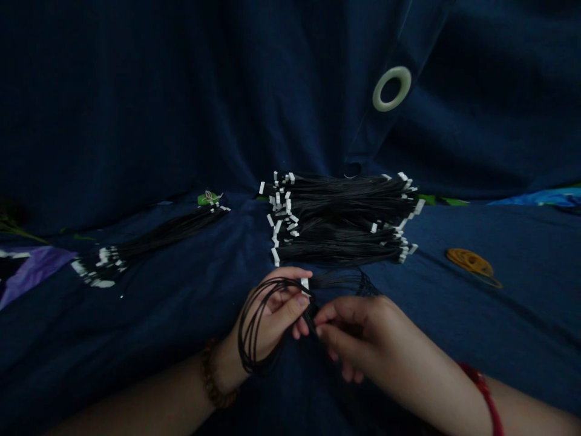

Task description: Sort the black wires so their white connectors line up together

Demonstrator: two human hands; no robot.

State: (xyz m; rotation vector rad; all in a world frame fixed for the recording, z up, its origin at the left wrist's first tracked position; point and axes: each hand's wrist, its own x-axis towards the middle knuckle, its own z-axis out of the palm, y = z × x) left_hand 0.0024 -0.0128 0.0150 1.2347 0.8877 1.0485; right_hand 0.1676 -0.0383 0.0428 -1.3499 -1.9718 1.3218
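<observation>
Between thumb and fingers, my left hand (272, 318) pinches a white connector (305, 284) at the end of a black wire cable (254, 327). The thin wires loop around the back of that hand and wrist. My right hand (351, 333) is closed, thumb and forefinger pinching the black wires just right of the connector. More dark wire trails behind the right hand; its far end is hidden. Just beyond both hands lies a large pile of black cables (345, 206) with white connectors at both ends.
A thinner bundle of black cables (158, 233) with white connectors lies at the left. Tan rubber bands (471, 263) lie on the right of the dark blue cloth (499, 339). Behind hangs a blue curtain with a pale ring (379, 91). A purple patterned patch (39, 272) shows at far left.
</observation>
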